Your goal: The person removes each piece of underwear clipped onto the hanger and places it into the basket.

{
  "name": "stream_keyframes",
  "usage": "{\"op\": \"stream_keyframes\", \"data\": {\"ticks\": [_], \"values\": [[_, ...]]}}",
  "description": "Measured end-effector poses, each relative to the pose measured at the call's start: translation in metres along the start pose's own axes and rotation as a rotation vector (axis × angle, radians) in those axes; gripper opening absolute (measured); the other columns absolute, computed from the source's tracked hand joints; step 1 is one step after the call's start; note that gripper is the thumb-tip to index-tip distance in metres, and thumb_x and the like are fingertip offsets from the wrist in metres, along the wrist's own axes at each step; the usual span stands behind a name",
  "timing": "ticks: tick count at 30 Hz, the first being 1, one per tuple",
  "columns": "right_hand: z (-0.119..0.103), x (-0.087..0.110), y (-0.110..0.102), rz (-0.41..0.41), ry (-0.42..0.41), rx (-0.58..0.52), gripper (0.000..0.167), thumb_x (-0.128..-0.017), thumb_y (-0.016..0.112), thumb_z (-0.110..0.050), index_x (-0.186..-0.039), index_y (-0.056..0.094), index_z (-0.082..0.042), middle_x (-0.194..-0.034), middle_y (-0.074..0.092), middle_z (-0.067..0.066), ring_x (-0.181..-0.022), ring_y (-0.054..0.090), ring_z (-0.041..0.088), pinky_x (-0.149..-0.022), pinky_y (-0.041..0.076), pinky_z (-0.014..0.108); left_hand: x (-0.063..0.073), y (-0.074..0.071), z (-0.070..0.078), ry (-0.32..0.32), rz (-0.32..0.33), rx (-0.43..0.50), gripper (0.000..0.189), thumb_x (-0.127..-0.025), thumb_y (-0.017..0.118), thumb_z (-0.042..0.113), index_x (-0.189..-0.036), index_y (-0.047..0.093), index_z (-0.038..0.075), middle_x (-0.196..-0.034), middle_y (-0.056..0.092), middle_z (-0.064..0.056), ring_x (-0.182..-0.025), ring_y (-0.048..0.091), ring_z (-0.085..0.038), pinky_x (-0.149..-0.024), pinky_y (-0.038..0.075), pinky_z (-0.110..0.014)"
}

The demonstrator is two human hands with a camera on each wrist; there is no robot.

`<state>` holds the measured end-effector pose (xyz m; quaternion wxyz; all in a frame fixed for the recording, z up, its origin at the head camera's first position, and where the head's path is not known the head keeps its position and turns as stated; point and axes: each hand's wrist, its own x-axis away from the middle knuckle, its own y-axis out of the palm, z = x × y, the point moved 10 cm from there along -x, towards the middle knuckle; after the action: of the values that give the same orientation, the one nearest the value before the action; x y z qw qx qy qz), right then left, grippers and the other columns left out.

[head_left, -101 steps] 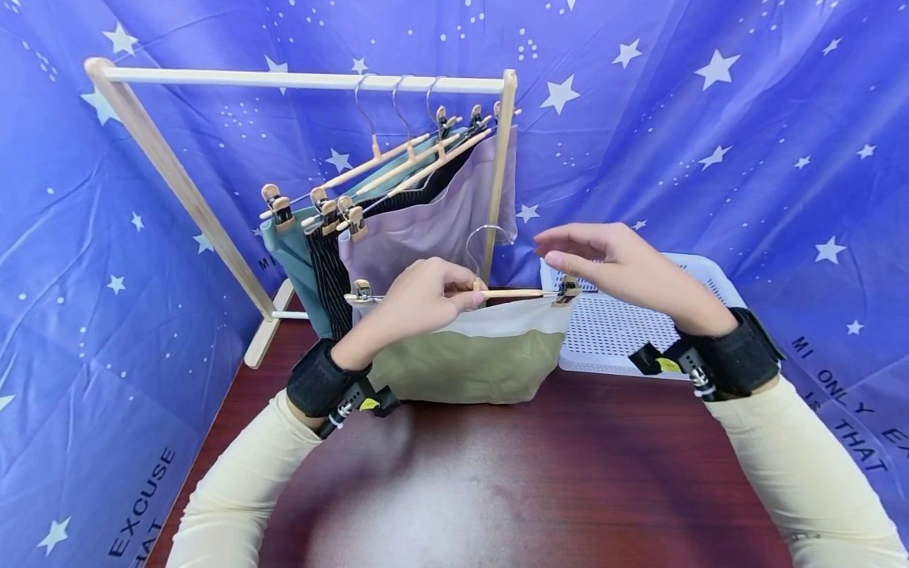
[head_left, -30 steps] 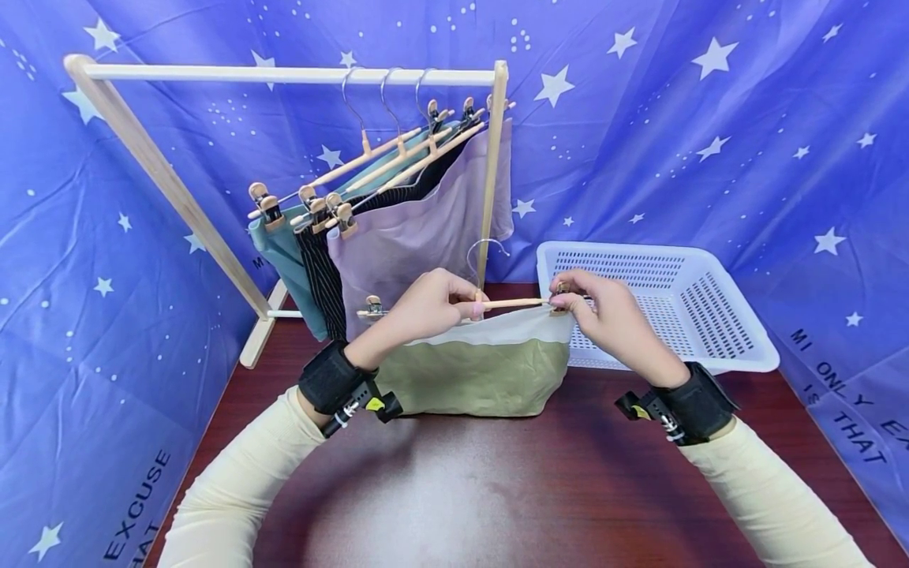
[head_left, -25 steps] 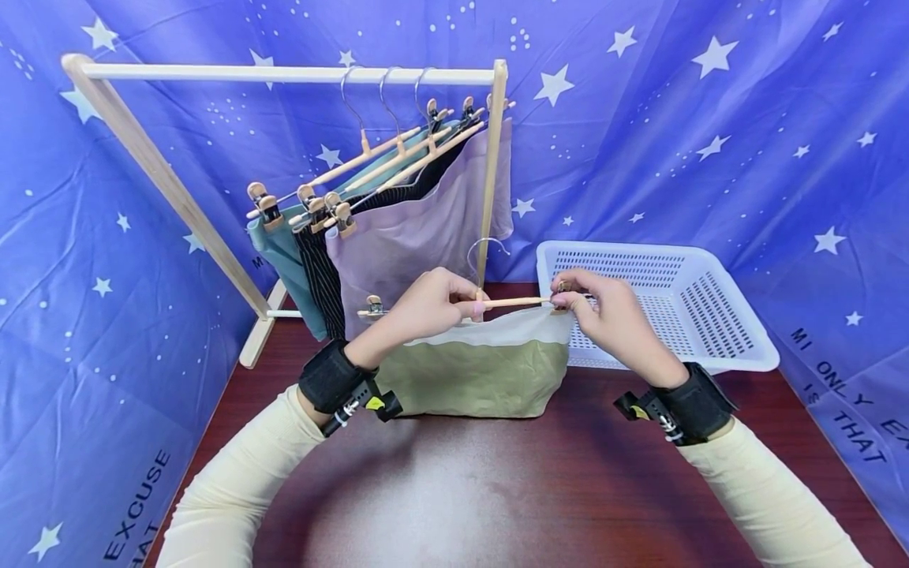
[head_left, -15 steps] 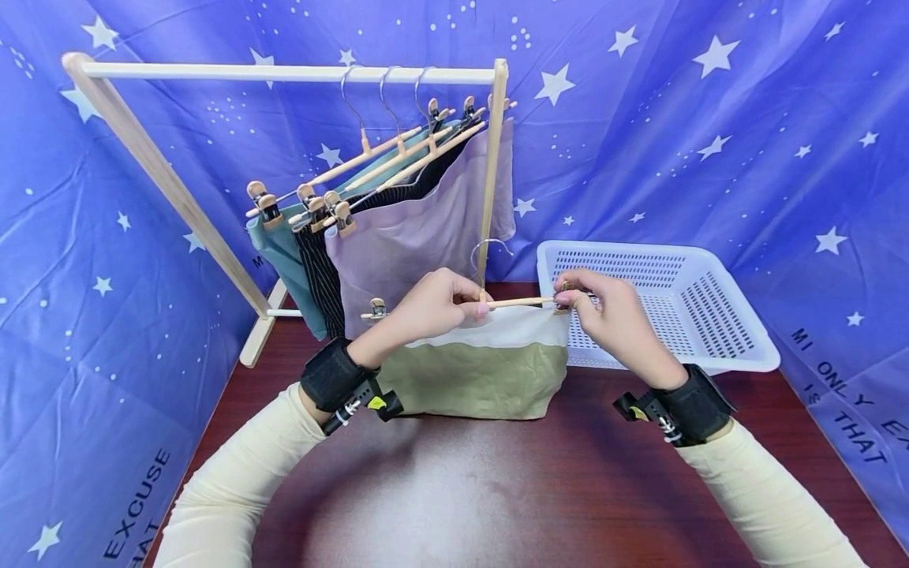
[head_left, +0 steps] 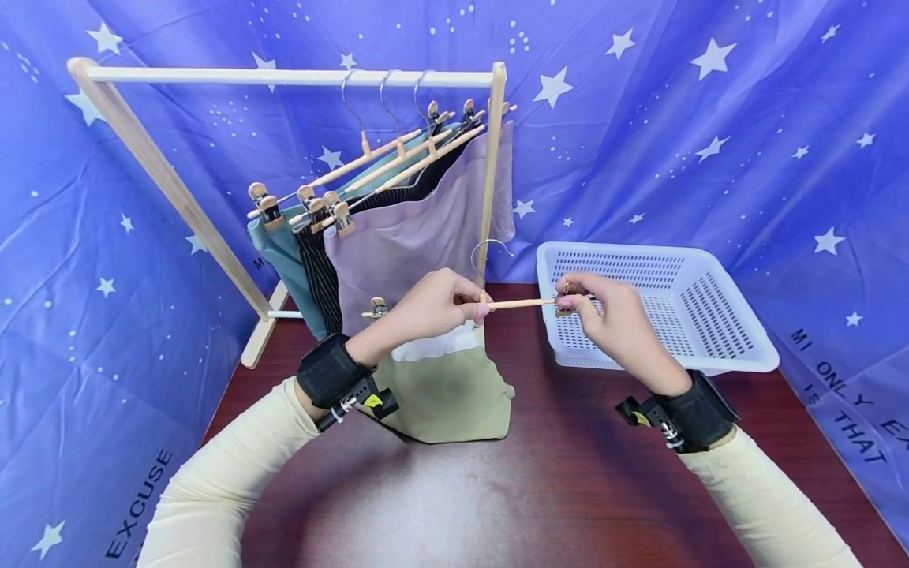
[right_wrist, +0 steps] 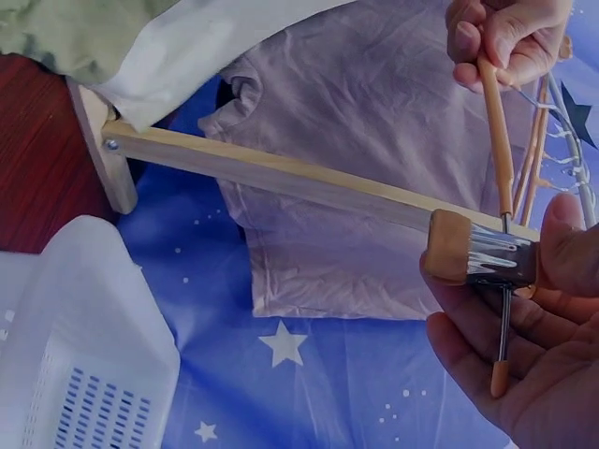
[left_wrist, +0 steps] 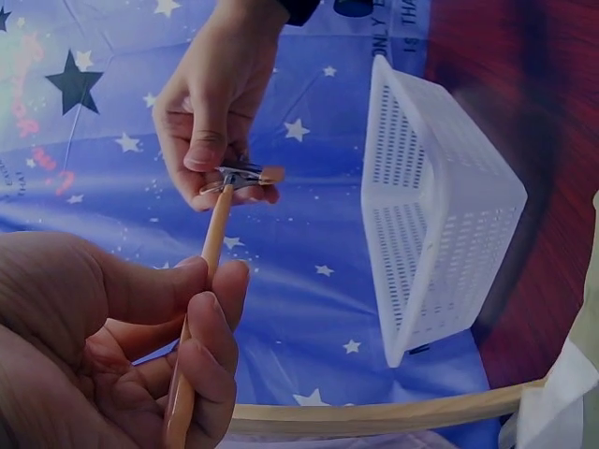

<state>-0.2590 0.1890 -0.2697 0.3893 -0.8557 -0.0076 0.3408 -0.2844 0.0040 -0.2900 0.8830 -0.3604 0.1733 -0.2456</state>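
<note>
My left hand (head_left: 435,306) grips the middle of a wooden clip hanger (head_left: 521,303), just below its wire hook (head_left: 490,246). My right hand (head_left: 604,312) pinches the hanger's right clip (right_wrist: 482,257) between thumb and fingers, and no cloth sits in that clip. An olive-green garment (head_left: 447,394) with a white waistband hangs below my left hand. Its right side has dropped away from the bar, and its lower edge is at the table. The hanger's left clip (head_left: 379,306) shows beside my left hand; the waistband's left end is hidden behind that hand and wrist.
A wooden rack (head_left: 298,76) stands behind, holding teal (head_left: 284,252), black striped (head_left: 319,276) and lavender (head_left: 405,244) garments on clip hangers. At the right lies a white perforated basket (head_left: 760,359). The dark red table (head_left: 568,481) extends in front, with a starry blue curtain (head_left: 639,118) behind.
My right hand came in to the right clip and pinched it. The olive-green garment's right corner has since come out of that clip and fallen to the left and down.
</note>
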Motion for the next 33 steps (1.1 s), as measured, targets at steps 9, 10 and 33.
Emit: {"op": "stream_keyframes", "data": {"ticks": [9, 10, 33], "values": [[0.005, 0.0, 0.0, -0.043, 0.037, -0.035, 0.009, -0.093, 0.072, -0.002, -0.101, 0.073, -0.006, -0.088, 0.077, 0.007, -0.078, 0.061, -0.008, -0.068, 0.041, 0.009, -0.002, 0.0, 0.006, 0.006, -0.05, -0.074, 0.024, -0.098, 0.067, 0.014, -0.077, 0.076, 0.01, -0.074, 0.069, 0.003, -0.064, 0.052, -0.006, -0.061, 0.038, -0.019], [0.005, 0.0, 0.0, -0.049, 0.036, -0.037, 0.009, -0.093, 0.072, -0.002, -0.101, 0.073, -0.006, -0.088, 0.077, 0.007, -0.077, 0.062, -0.007, -0.067, 0.04, 0.01, -0.002, 0.0, 0.006, 0.0, -0.065, -0.08, 0.023, -0.098, 0.067, 0.014, -0.077, 0.076, 0.01, -0.073, 0.069, 0.003, -0.064, 0.053, -0.006, -0.061, 0.04, -0.02], [0.006, -0.026, 0.009, -0.247, -0.078, -0.136, 0.011, -0.093, 0.069, 0.003, -0.099, 0.074, -0.006, -0.091, 0.074, 0.003, -0.086, 0.06, -0.005, -0.083, 0.045, 0.011, 0.007, 0.024, 0.005, -0.226, -0.358, 0.174, 0.016, -0.097, 0.066, 0.003, -0.107, 0.076, -0.005, -0.095, 0.078, -0.017, -0.067, 0.071, -0.007, -0.06, 0.051, -0.016]]}}
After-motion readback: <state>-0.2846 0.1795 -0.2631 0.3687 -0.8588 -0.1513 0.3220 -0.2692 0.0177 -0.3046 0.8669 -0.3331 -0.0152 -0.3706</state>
